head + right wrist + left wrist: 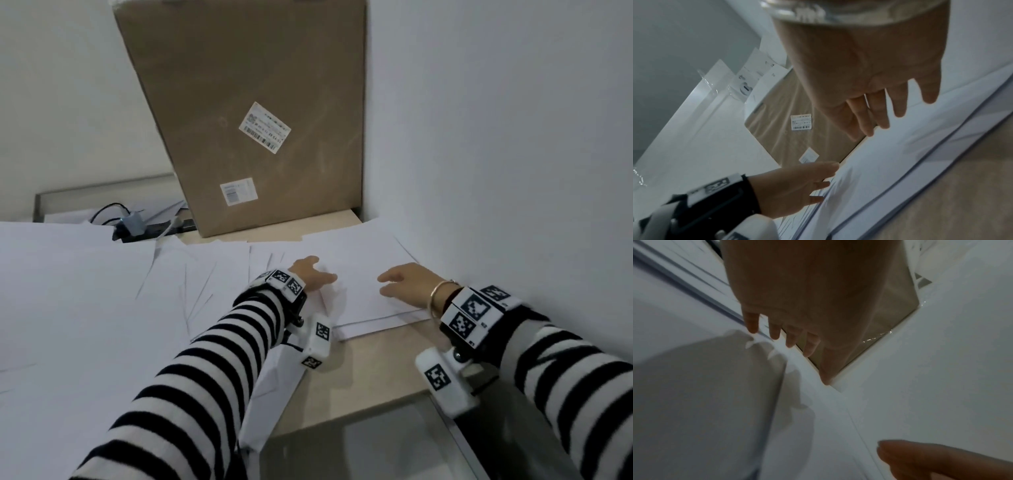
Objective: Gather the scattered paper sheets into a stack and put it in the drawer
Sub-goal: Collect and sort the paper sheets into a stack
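White paper sheets (85,308) cover a pale beige desk (373,370); brown cardboard box (246,102) with white labels; black-and-white striped sleeves (191,377); gold bracelet (440,291).

Both my striped-sleeved arms reach forward side by side. My left hand (310,274) is flat, fingers straight and spread; my right hand (406,284) hovers palm down near it, fingers loose.
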The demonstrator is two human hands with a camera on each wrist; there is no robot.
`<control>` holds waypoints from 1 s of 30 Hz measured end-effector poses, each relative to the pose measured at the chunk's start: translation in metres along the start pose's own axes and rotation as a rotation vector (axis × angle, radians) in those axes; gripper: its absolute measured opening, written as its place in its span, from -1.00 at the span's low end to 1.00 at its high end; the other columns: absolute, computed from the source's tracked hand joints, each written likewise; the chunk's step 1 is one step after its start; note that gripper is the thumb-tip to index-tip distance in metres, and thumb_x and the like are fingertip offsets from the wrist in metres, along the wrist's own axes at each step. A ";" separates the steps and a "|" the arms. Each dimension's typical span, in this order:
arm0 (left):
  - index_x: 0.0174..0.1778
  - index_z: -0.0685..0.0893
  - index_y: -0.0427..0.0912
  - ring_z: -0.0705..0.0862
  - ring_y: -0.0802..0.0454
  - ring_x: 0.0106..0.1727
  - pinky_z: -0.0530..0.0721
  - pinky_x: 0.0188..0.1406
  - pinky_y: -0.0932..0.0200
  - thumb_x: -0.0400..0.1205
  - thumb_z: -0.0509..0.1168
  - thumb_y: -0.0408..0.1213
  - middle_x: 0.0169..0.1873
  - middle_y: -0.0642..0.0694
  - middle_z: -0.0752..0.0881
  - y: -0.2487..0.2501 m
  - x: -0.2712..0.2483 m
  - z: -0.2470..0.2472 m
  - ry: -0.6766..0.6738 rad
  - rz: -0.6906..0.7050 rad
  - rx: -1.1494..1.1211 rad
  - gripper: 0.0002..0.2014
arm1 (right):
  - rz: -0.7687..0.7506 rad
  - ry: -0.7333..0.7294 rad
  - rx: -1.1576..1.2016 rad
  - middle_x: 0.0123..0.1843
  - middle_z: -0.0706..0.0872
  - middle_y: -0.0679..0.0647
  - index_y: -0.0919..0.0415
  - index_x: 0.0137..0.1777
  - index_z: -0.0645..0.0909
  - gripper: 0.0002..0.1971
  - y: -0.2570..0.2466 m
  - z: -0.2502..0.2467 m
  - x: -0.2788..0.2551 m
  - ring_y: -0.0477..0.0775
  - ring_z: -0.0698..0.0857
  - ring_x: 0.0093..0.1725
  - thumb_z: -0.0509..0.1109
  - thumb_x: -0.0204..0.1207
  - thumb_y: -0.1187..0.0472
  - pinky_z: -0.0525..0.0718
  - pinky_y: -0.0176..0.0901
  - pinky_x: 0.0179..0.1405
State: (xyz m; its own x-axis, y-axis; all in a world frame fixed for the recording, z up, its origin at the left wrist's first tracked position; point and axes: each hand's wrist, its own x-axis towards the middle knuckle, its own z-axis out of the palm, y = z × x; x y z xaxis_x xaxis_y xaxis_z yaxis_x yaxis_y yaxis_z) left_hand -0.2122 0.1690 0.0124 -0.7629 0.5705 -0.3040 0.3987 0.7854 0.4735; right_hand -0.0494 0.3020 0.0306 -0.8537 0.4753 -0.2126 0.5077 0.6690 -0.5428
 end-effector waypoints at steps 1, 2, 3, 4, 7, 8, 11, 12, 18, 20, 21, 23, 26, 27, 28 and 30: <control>0.67 0.11 -0.08 0.24 -0.13 0.63 0.26 0.59 -0.04 0.57 0.33 0.13 0.66 -0.11 0.18 -0.006 -0.005 -0.003 -0.017 0.010 0.037 -0.17 | -0.029 -0.004 0.025 0.50 0.51 0.03 0.16 0.43 0.54 -0.61 -0.003 0.005 0.002 0.01 0.46 0.49 0.32 0.60 0.20 0.32 -0.25 0.44; 0.68 0.07 -0.07 0.22 -0.12 0.64 0.24 0.60 -0.06 0.53 0.36 0.16 0.66 -0.11 0.15 -0.011 -0.013 -0.005 -0.051 0.033 0.103 -0.10 | -0.051 -0.013 0.047 0.49 0.52 0.03 0.16 0.42 0.55 -0.62 -0.009 0.010 0.003 0.00 0.47 0.48 0.32 0.60 0.21 0.33 -0.27 0.42; 0.69 0.00 -0.08 0.17 -0.11 0.66 0.20 0.62 -0.06 0.50 0.37 0.21 0.68 -0.11 0.11 -0.016 -0.025 -0.005 -0.096 0.053 0.203 -0.03 | -0.068 -0.025 0.065 0.49 0.52 0.04 0.16 0.41 0.55 -0.62 -0.014 0.015 0.004 0.01 0.47 0.48 0.32 0.60 0.21 0.33 -0.28 0.41; 0.70 -0.08 -0.08 0.09 -0.11 0.68 0.13 0.64 -0.09 0.46 0.37 0.26 0.69 -0.11 0.04 -0.020 -0.036 -0.001 -0.142 0.058 0.323 0.05 | -0.082 -0.046 0.064 0.51 0.51 0.05 0.16 0.43 0.54 -0.61 -0.020 0.019 0.004 0.02 0.46 0.49 0.32 0.60 0.20 0.32 -0.27 0.42; 0.67 -0.32 0.00 -0.15 -0.18 0.70 -0.05 0.64 -0.24 0.39 0.36 0.37 0.68 -0.11 -0.23 -0.031 -0.068 0.015 -0.240 0.020 0.545 0.20 | -0.087 -0.168 -0.003 0.58 0.40 0.06 0.18 0.52 0.43 -0.53 -0.037 0.036 0.004 0.04 0.37 0.56 0.31 0.61 0.15 0.24 -0.22 0.50; 0.66 -0.34 0.00 -0.18 -0.20 0.70 -0.06 0.63 -0.26 0.41 0.35 0.35 0.68 -0.11 -0.26 -0.034 -0.070 0.021 -0.244 0.011 0.536 0.18 | -0.078 -0.204 -0.026 0.59 0.38 0.06 0.18 0.54 0.40 -0.50 -0.041 0.041 0.004 0.04 0.35 0.57 0.31 0.61 0.13 0.23 -0.21 0.52; 0.68 -0.28 0.01 -0.05 -0.21 0.69 0.12 0.61 -0.25 0.47 0.35 0.23 0.69 -0.10 -0.08 -0.037 -0.069 0.024 -0.186 -0.020 0.486 0.09 | -0.057 -0.235 -0.116 0.61 0.35 0.06 0.18 0.57 0.35 -0.46 -0.047 0.049 0.001 0.06 0.32 0.59 0.29 0.61 0.10 0.23 -0.17 0.55; 0.68 -0.23 -0.01 0.03 -0.21 0.68 0.18 0.58 -0.23 0.47 0.36 0.20 0.68 -0.11 -0.01 -0.037 -0.069 0.021 -0.166 -0.030 0.490 0.07 | -0.049 -0.243 -0.137 0.62 0.33 0.05 0.17 0.59 0.33 -0.45 -0.047 0.050 0.000 0.06 0.30 0.60 0.29 0.61 0.09 0.22 -0.16 0.56; 0.63 0.11 -0.16 0.26 -0.25 0.58 0.28 0.55 -0.15 0.54 0.31 0.12 0.60 -0.21 0.21 -0.046 -0.064 0.011 -0.119 -0.074 0.606 -0.16 | -0.023 -0.262 -0.179 0.64 0.28 0.04 0.10 0.59 0.32 -0.44 -0.043 0.046 -0.005 0.06 0.26 0.62 0.31 0.60 0.07 0.16 -0.16 0.58; 0.54 0.25 -0.12 0.43 -0.19 0.42 0.42 0.44 -0.11 0.48 0.33 0.22 0.48 -0.18 0.37 -0.057 -0.056 0.008 -0.102 -0.101 0.661 -0.20 | -0.009 -0.270 -0.178 0.63 0.30 0.03 0.10 0.58 0.33 -0.45 -0.044 0.042 -0.006 0.05 0.28 0.61 0.30 0.61 0.07 0.17 -0.17 0.57; 0.50 0.32 -0.14 0.48 -0.13 0.34 0.47 0.39 -0.06 0.48 0.33 0.25 0.40 -0.14 0.43 -0.063 -0.052 0.005 -0.094 -0.114 0.680 -0.22 | 0.000 -0.273 -0.182 0.63 0.30 0.02 0.11 0.58 0.33 -0.45 -0.044 0.041 -0.006 0.05 0.28 0.61 0.30 0.61 0.06 0.17 -0.17 0.57; 0.47 0.40 -0.19 0.50 -0.14 0.35 0.46 0.42 -0.06 0.48 0.31 0.24 0.39 -0.15 0.47 -0.071 -0.044 -0.001 -0.089 -0.145 0.679 -0.25 | 0.009 -0.273 -0.205 0.63 0.29 0.02 0.12 0.58 0.34 -0.46 -0.046 0.038 -0.005 0.05 0.27 0.61 0.28 0.62 0.03 0.16 -0.14 0.60; 0.40 0.43 -0.19 0.47 -0.25 0.36 0.47 0.39 -0.14 0.37 0.27 0.24 0.37 -0.26 0.45 -0.079 -0.042 -0.017 -0.075 -0.171 0.700 -0.23 | 0.001 -0.259 -0.219 0.62 0.32 0.04 0.16 0.56 0.37 -0.49 -0.053 0.035 -0.005 0.06 0.29 0.60 0.25 0.65 0.04 0.18 -0.14 0.58; 0.39 0.43 -0.17 0.47 -0.26 0.34 0.47 0.36 -0.15 0.35 0.26 0.22 0.35 -0.25 0.43 -0.080 -0.043 -0.022 -0.067 -0.176 0.684 -0.24 | -0.011 -0.241 -0.201 0.60 0.37 0.06 0.19 0.54 0.41 -0.52 -0.056 0.035 -0.004 0.06 0.33 0.58 0.25 0.65 0.06 0.22 -0.16 0.55; 0.39 0.42 -0.16 0.46 -0.25 0.34 0.47 0.34 -0.15 0.36 0.27 0.19 0.34 -0.23 0.42 -0.083 -0.041 -0.024 -0.072 -0.182 0.666 -0.27 | -0.024 -0.219 -0.163 0.56 0.43 0.08 0.23 0.50 0.46 -0.55 -0.060 0.036 -0.004 0.07 0.38 0.54 0.27 0.64 0.10 0.26 -0.19 0.50; 0.41 0.39 -0.15 0.46 -0.23 0.36 0.49 0.34 -0.14 0.41 0.30 0.12 0.34 -0.20 0.42 -0.083 -0.043 -0.027 -0.072 -0.153 0.627 -0.31 | -0.047 -0.181 -0.079 0.49 0.52 0.07 0.23 0.43 0.54 -0.59 -0.068 0.041 -0.001 0.06 0.46 0.48 0.31 0.61 0.14 0.33 -0.23 0.42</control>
State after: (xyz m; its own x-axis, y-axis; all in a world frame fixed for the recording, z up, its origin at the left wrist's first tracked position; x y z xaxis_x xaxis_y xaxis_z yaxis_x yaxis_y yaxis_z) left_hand -0.2256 0.0730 0.0085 -0.8072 0.4385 -0.3951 0.5264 0.8377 -0.1458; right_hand -0.0879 0.2328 0.0344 -0.8801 0.3365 -0.3349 0.4679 0.7344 -0.4917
